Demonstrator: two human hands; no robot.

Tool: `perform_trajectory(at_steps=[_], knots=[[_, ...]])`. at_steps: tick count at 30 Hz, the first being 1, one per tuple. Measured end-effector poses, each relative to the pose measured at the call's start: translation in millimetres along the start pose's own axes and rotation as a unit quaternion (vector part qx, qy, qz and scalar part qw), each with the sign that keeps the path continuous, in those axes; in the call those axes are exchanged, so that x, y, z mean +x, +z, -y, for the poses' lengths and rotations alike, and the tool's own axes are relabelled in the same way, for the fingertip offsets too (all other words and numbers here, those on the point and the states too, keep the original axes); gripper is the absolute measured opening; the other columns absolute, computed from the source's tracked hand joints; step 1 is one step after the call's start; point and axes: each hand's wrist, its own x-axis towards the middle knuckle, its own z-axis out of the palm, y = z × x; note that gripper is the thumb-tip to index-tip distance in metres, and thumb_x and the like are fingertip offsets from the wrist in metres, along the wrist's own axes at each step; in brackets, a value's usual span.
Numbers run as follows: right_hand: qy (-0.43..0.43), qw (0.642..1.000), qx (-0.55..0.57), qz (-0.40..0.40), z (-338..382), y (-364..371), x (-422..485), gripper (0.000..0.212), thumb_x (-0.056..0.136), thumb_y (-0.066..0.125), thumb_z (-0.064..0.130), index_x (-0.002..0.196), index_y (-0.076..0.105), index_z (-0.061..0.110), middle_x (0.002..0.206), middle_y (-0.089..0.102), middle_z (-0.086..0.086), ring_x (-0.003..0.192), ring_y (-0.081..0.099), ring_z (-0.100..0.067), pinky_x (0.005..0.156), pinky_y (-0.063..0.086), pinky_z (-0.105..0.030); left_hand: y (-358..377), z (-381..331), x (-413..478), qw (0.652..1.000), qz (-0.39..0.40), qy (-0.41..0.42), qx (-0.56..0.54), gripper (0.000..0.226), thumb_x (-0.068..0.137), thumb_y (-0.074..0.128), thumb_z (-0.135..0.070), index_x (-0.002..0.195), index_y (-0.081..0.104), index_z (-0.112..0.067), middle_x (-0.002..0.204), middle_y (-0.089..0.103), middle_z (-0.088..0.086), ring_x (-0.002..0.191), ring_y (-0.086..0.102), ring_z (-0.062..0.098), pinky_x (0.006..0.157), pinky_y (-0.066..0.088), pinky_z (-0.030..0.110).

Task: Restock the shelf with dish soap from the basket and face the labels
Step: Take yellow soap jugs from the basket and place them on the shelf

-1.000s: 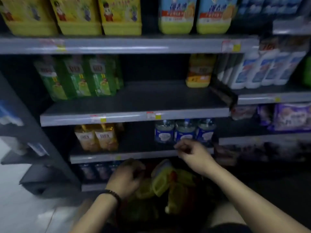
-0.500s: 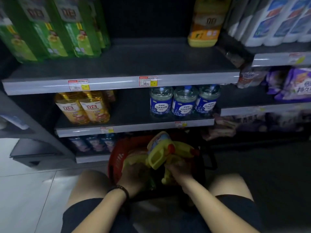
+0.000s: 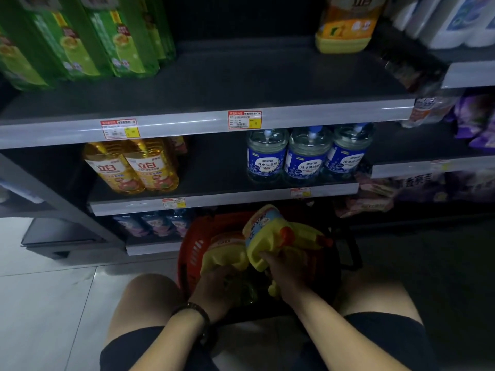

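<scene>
Right hand (image 3: 290, 274) clamped on a tilted yellow dish soap jug (image 3: 267, 236) just above the red basket (image 3: 191, 253), left hand (image 3: 217, 289) gripping a second jug (image 3: 223, 259) inside (jugs touching); lifted together, one may snag the other and slip.

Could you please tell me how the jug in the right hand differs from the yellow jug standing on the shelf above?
The held jug lies tilted over the basket, gripped at its handle by the right hand; the shelf jug stands upright, untouched. The held jug's label looks pale blue; the shelf jug's is orange. Both have yellow bodies.
</scene>
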Motion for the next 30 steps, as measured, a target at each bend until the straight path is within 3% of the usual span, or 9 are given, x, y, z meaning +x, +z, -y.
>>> perform_trajectory(at_steps=[2, 4, 9, 12, 15, 20, 23, 26, 30], knots=[[-0.054, 0.998, -0.005, -0.032, 9.0, -3.6, -7.4, 0.035, 0.084, 0.082, 0.048, 0.109, 0.068, 0.028, 0.110, 0.068, 0.011, 0.109, 0.065, -0.021, 0.096, 0.054, -0.043, 0.4, 1.4, 0.9, 1.000, 0.004, 0.000, -0.003, 0.020, 0.101, 0.063, -0.042, 0.122, 0.060, -0.042, 0.128, 0.058, -0.017, 0.117, 0.059, 0.004, 0.080, 0.038, 0.005], [-0.079, 0.995, 0.028, -0.057, 14.1, -10.2, -8.0, 0.014, 0.091, 0.081, 0.032, 0.097, 0.068, 0.035, 0.104, 0.068, 0.017, 0.104, 0.066, -0.017, 0.092, 0.052, -0.038, 1.1, 6.0, 2.5, 1.000, 0.005, -0.001, -0.013, 0.019, 0.100, 0.063, -0.044, 0.118, 0.058, -0.047, 0.130, 0.058, -0.017, 0.119, 0.060, 0.006, 0.091, 0.046, 0.015], [-0.044, 0.988, 0.128, -0.068, 15.6, -32.3, -7.0, 0.024, 0.089, 0.080, 0.017, 0.103, 0.073, 0.036, 0.111, 0.076, 0.003, 0.105, 0.073, -0.026, 0.093, 0.063, -0.057, -0.7, 11.2, 3.4, 1.000, -0.005, 0.002, -0.016, 0.034, 0.099, 0.062, -0.047, 0.130, 0.050, -0.046, 0.142, 0.052, -0.015, 0.131, 0.053, 0.008, 0.111, 0.047, 0.036], [-0.045, 0.984, 0.158, -0.072, 25.2, -55.0, -7.7, 0.024, 0.094, 0.073, 0.004, 0.103, 0.075, 0.025, 0.105, 0.076, -0.005, 0.094, 0.073, -0.026, 0.075, 0.062, -0.043, -4.1, 3.3, -1.7, 0.995, -0.060, 0.005, -0.080, 0.044, 0.094, 0.070, -0.044, 0.129, 0.044, -0.051, 0.143, 0.049, -0.011, 0.130, 0.057, 0.015, 0.106, 0.054, 0.040], [-0.061, 0.983, 0.169, -0.045, 29.1, -71.8, -13.8, 0.027, 0.093, 0.071, 0.002, 0.116, 0.076, 0.015, 0.112, 0.076, -0.010, 0.101, 0.072, -0.031, 0.076, 0.056, -0.037, -3.3, -2.7, -7.9, 0.988, -0.120, 0.035, -0.089, 0.069, 0.090, 0.079, -0.038, 0.139, 0.032, -0.046, 0.147, 0.035, -0.015, 0.135, 0.040, 0.009, 0.110, 0.046, 0.039], [-0.121, 0.983, 0.133, 0.041, 46.5, -89.8, -41.4, 0.019, 0.081, 0.079, 0.004, 0.095, 0.078, 0.017, 0.087, 0.078, -0.004, 0.087, 0.070, -0.026, 0.070, 0.052, -0.034, -15.1, -23.0, -20.9, 0.966, -0.134, -0.021, -0.221, 0.099, 0.083, 0.083, -0.041, 0.158, 0.019, -0.038, 0.145, 0.032, -0.016, 0.130, 0.039, 0.010, 0.098, 0.043, 0.023], [-0.181, 0.971, 0.087, 0.126, 63.7, -103.5, -57.7, 0.040, 0.051, 0.082, 0.032, 0.089, 0.085, 0.017, 0.086, 0.081, -0.006, 0.084, 0.074, -0.026, 0.070, 0.058, -0.035, -32.7, -30.2, -25.4, 0.925, -0.116, -0.025, -0.362, 0.087, 0.076, 0.086, -0.042, 0.148, 0.038, -0.047, 0.143, 0.050, -0.018, 0.126, 0.059, 0.014, 0.095, 0.052, 0.032], [-0.212, 0.958, 0.052, 0.186, 93.7, -116.1, -75.5, 0.042, 0.053, 0.083, 0.032, 0.088, 0.085, 0.008, 0.085, 0.079, -0.013, 0.074, 0.073, -0.023, 0.066, 0.058, -0.028, -57.9, -39.0, -33.6, 0.913, 0.002, 0.017, -0.407, 0.084, 0.061, 0.098, -0.047, 0.135, 0.059, -0.040, 0.133, 0.071, 0.004, 0.113, 0.074, 0.020, 0.088, 0.062, 0.038], [-0.237, 0.945, 0.023, 0.226, 148.4, -125.9, -101.3, 0.037, 0.061, 0.087, 0.030, 0.087, 0.084, 0.005, 0.083, 0.077, -0.014, 0.071, 0.071, -0.024, 0.061, 0.057, -0.027, -89.1, -78.6, -51.1, 0.939, 0.076, 0.076, -0.328, 0.095, 0.046, 0.101, -0.058, 0.126, 0.067, -0.021, 0.118, 0.080, 0.001, 0.109, 0.077, 0.020, 0.085, 0.062, 0.027]])
